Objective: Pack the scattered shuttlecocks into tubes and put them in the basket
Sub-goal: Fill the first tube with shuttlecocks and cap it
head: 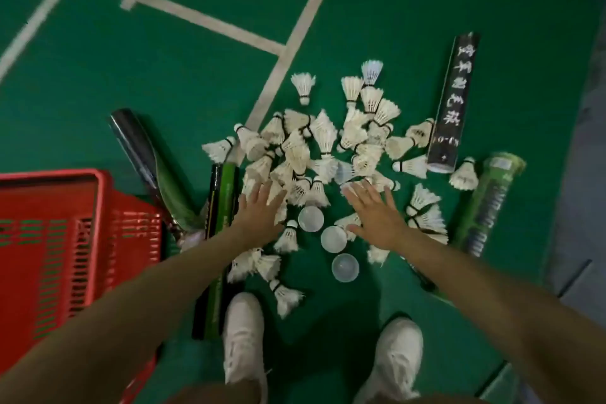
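Note:
Several white feather shuttlecocks [323, 147] lie in a heap on the green court floor. My left hand [259, 207] hovers flat over the heap's near left edge, fingers straight, holding nothing. My right hand [377, 216] is spread over the near right edge, also holding nothing. A black tube with white lettering [454, 102] lies at the right, with a green tube [488, 200] beside it. On the left lie a dark tube [147, 157] and a green-black tube [224, 197]. The red basket [59, 239] stands at the far left.
Three clear round tube caps [311, 218] [333, 239] [345, 267] lie between my hands. My white shoes [244, 334] [396, 357] stand just below the heap. Another green-black tube [214, 305] lies by my left shoe. White court lines [285, 52] cross the floor; grey flooring borders the right.

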